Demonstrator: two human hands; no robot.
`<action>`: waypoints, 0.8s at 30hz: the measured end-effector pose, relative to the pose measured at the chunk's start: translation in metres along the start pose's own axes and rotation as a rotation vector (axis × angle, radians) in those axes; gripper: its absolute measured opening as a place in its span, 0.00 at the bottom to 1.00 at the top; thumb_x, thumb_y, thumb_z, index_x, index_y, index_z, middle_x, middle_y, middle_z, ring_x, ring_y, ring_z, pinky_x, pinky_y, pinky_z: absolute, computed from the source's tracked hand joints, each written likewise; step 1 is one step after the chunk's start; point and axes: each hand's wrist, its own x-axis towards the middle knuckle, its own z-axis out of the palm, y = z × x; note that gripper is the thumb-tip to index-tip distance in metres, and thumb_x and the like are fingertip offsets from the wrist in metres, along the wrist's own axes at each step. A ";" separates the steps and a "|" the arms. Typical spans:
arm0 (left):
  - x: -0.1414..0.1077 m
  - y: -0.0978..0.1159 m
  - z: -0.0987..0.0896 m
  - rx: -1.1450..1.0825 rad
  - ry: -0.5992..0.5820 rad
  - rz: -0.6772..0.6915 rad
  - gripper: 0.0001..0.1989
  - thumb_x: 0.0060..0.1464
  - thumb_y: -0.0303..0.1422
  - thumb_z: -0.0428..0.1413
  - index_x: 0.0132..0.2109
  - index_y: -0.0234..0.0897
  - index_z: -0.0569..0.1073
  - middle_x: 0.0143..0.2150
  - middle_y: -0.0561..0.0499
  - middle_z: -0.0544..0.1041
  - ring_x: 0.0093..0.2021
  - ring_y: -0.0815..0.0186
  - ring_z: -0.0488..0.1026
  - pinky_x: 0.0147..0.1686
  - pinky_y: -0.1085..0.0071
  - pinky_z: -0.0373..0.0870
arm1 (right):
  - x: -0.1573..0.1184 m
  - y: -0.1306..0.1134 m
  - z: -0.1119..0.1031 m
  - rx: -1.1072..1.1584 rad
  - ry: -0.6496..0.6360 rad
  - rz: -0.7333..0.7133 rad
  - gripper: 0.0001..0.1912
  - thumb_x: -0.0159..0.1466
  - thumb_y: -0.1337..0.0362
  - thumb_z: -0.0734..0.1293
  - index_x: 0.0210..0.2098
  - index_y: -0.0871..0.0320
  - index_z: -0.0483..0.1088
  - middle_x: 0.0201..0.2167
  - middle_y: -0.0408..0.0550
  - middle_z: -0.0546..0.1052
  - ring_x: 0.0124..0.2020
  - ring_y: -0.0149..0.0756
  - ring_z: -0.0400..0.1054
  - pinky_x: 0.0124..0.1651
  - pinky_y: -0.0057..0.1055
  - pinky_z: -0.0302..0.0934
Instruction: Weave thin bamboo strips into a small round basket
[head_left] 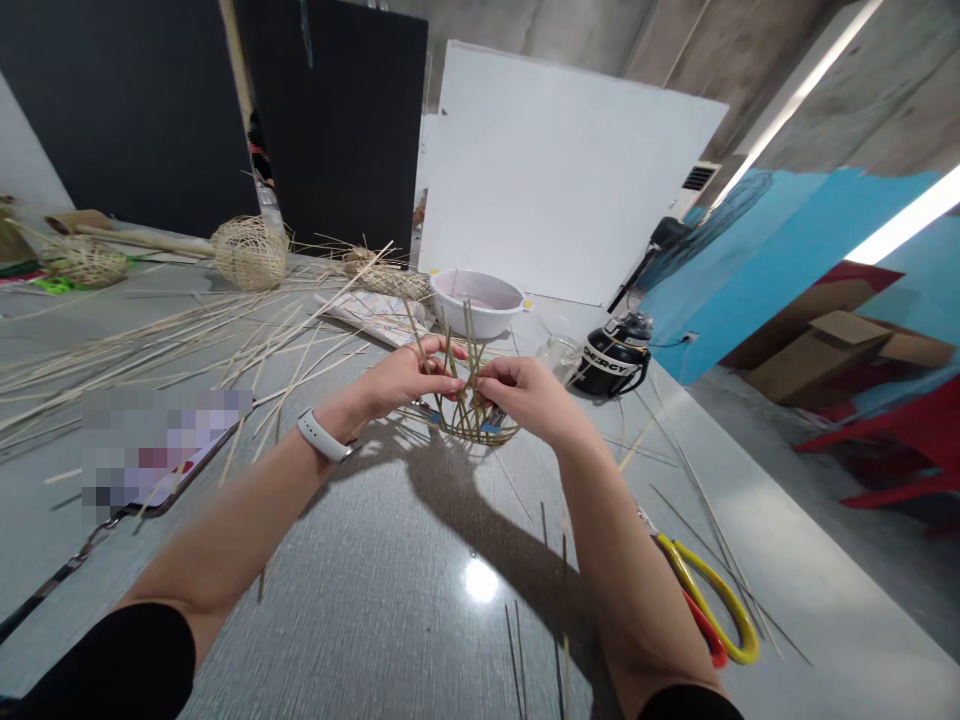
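Note:
A small, partly woven basket [480, 435] of thin greenish strips rests on the grey table, its upright strips rising between my hands. Blue clips or tabs show on its lower rim. From the left, my left hand [420, 378] pinches the strips with thumb and fingers, a pale watch band on that wrist. Close beside it on the right, my right hand [521, 395] has its fingers closed on the strips too. The two sets of fingertips almost meet at the basket's middle.
Long loose strips [187, 335] cover the left, with a woven ball [250, 253] behind them. A white basin [480, 303], glass jar [559, 355] and black jug [613, 358] stand at the back. A phone [184, 460] lies left, yellow-and-red scissors [709, 595] right.

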 end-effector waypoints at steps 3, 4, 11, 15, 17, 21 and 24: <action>0.001 0.001 0.000 -0.006 0.042 -0.014 0.17 0.49 0.28 0.63 0.46 0.35 0.67 0.28 0.55 0.77 0.33 0.68 0.76 0.40 0.69 0.67 | -0.002 -0.005 0.004 -0.135 0.120 0.008 0.10 0.58 0.65 0.63 0.21 0.58 0.70 0.17 0.42 0.68 0.21 0.29 0.57 0.26 0.31 0.48; 0.001 0.001 0.000 -0.005 0.049 -0.017 0.16 0.49 0.28 0.63 0.45 0.35 0.68 0.28 0.55 0.77 0.33 0.68 0.76 0.40 0.69 0.68 | -0.001 -0.004 0.003 -0.092 0.099 0.002 0.10 0.58 0.65 0.63 0.22 0.58 0.71 0.18 0.42 0.69 0.22 0.30 0.58 0.27 0.31 0.50; 0.001 0.004 0.000 0.037 0.061 -0.018 0.12 0.49 0.27 0.61 0.41 0.35 0.70 0.28 0.55 0.76 0.31 0.70 0.75 0.40 0.68 0.69 | 0.005 0.011 -0.012 0.297 -0.205 -0.062 0.10 0.59 0.59 0.68 0.33 0.59 0.76 0.28 0.46 0.77 0.31 0.32 0.67 0.36 0.32 0.60; 0.001 0.005 0.001 0.017 0.042 0.006 0.12 0.49 0.28 0.62 0.41 0.34 0.71 0.30 0.55 0.77 0.32 0.70 0.74 0.40 0.69 0.69 | 0.007 0.016 -0.009 0.280 -0.168 -0.066 0.10 0.58 0.58 0.69 0.28 0.59 0.73 0.24 0.43 0.74 0.27 0.30 0.64 0.31 0.30 0.57; 0.001 0.006 0.001 0.004 0.025 -0.001 0.13 0.49 0.28 0.63 0.43 0.34 0.71 0.30 0.55 0.76 0.32 0.70 0.74 0.39 0.69 0.68 | 0.007 0.016 -0.007 0.286 -0.155 -0.047 0.10 0.58 0.58 0.69 0.28 0.59 0.73 0.24 0.43 0.74 0.27 0.30 0.64 0.31 0.30 0.58; 0.000 0.006 0.001 0.033 -0.016 -0.029 0.18 0.49 0.30 0.64 0.48 0.34 0.72 0.29 0.56 0.75 0.31 0.70 0.73 0.36 0.70 0.66 | 0.007 0.014 -0.008 0.289 -0.184 -0.036 0.08 0.58 0.60 0.69 0.28 0.59 0.74 0.23 0.44 0.74 0.27 0.29 0.65 0.31 0.29 0.59; 0.000 0.003 0.000 0.032 -0.034 -0.016 0.19 0.48 0.31 0.64 0.48 0.34 0.71 0.30 0.55 0.75 0.31 0.70 0.72 0.35 0.71 0.65 | 0.006 0.013 -0.011 0.279 -0.223 -0.040 0.07 0.59 0.61 0.69 0.29 0.58 0.76 0.24 0.44 0.75 0.27 0.30 0.65 0.32 0.30 0.61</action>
